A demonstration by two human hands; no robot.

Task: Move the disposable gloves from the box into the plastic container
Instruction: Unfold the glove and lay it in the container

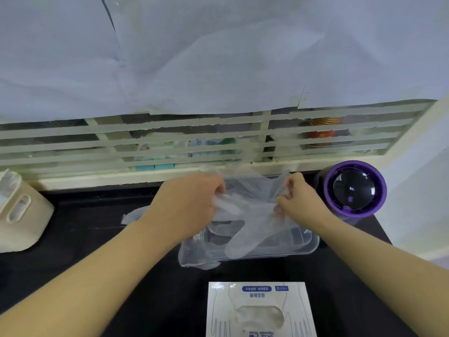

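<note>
A clear disposable glove (250, 210) hangs stretched between my hands, its fingers drooping over the plastic container (308, 246). My left hand (189, 200) grips the glove's left edge and my right hand (298, 198) pinches its right edge. The container is transparent and rectangular, on the black counter under the glove. More thin gloves (196, 256) spill over its near-left corner. The white glove box (260, 310) lies at the bottom centre, with gloves showing in its oval opening.
A purple round device (354, 188) stands right of the container. A beige container (19, 210) sits at the far left. A slatted cream frame (170, 142) and white sheeting close off the back. Black counter (97, 239) stretches between the beige container and the glove box.
</note>
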